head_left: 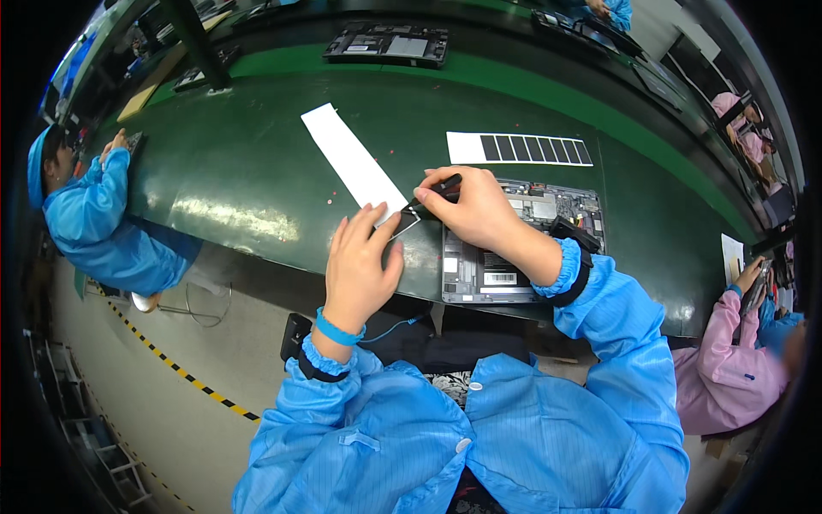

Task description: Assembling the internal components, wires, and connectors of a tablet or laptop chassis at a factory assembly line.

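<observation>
Left hand [364, 272] spread, right hand [479, 211] pinching

The left fingers are apart, their tips on the near end of a white paper strip [353, 160]. The right fingers bend, clamped on a black pen-like tool [445, 184], its tip beside the left fingers.

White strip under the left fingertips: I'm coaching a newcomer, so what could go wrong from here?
The slim black tool in the right hand points close to the left hand, so a slip might jab it. The far end of the white strip looks unheld, so it could swivel. The right forearm crosses above the opened laptop, so it may bump it.
</observation>
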`<state>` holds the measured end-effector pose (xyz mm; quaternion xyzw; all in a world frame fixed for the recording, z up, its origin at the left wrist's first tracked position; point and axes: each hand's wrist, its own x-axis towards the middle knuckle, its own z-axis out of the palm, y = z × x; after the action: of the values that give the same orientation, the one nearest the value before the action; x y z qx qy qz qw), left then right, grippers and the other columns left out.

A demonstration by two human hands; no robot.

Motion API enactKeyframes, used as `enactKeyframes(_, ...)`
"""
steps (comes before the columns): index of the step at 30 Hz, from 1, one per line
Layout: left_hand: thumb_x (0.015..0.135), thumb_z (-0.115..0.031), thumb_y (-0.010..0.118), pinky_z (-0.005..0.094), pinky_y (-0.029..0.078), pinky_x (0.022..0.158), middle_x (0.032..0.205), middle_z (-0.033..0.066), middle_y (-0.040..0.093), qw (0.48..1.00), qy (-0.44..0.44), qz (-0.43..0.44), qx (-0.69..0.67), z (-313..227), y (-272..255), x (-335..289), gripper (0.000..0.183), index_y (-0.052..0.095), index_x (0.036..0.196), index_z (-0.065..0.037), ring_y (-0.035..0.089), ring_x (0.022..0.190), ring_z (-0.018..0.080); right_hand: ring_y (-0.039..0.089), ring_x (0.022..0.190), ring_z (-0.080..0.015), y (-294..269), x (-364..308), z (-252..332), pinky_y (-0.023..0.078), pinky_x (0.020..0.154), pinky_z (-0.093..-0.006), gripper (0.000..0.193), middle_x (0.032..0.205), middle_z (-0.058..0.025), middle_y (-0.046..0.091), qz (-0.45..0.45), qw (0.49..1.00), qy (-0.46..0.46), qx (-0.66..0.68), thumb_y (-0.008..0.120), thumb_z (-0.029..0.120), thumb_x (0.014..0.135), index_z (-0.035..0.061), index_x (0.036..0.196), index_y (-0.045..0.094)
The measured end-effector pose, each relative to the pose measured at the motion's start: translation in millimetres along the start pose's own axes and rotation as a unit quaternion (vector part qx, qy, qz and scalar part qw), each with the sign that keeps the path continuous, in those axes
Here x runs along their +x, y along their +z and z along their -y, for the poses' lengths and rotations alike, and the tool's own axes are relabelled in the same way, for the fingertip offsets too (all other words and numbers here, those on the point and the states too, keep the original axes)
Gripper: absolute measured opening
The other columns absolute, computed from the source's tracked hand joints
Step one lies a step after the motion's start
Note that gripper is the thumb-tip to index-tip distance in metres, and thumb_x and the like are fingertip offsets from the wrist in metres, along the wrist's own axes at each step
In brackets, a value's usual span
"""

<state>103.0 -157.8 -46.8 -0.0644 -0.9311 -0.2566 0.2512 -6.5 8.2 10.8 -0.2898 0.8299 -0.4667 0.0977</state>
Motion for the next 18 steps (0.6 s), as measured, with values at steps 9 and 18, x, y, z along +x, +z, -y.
enactKeyframes(9, 0.083, -0.017, 0.062, 0.0503, 0.037, 0.103, 0.126, 0.0113, 0.057, 0.997, -0.008, 0.024, 0.067, -3, 3, 3, 0.036, 0.063, 0.118, -0.008, 0.05, 0.122, 0.0321, 0.07, 0.073, -0.024, 1, 6, -15, 0.054, 0.069, -0.0321, 0.026, 0.077, -0.0173, 0.069, -0.07, 0.997, -0.029, 0.001, 0.066, 0.021, 0.083, -0.0035, 0.09, 0.069)
enactKeyframes(18, 0.083, -0.017, 0.062, 0.0502, 0.037, 0.103, 0.128, 0.0105, 0.056, 0.997, -0.017, 0.034, 0.073, -5, 1, 5, 0.035, 0.064, 0.117, -0.008, 0.05, 0.123, 0.0315, 0.07, 0.073, -0.024, 1, 4, -15, 0.054, 0.069, -0.0316, 0.025, 0.077, -0.0169, 0.07, -0.065, 0.998, -0.017, -0.002, 0.067, 0.02, 0.082, -0.0033, 0.089, 0.07)
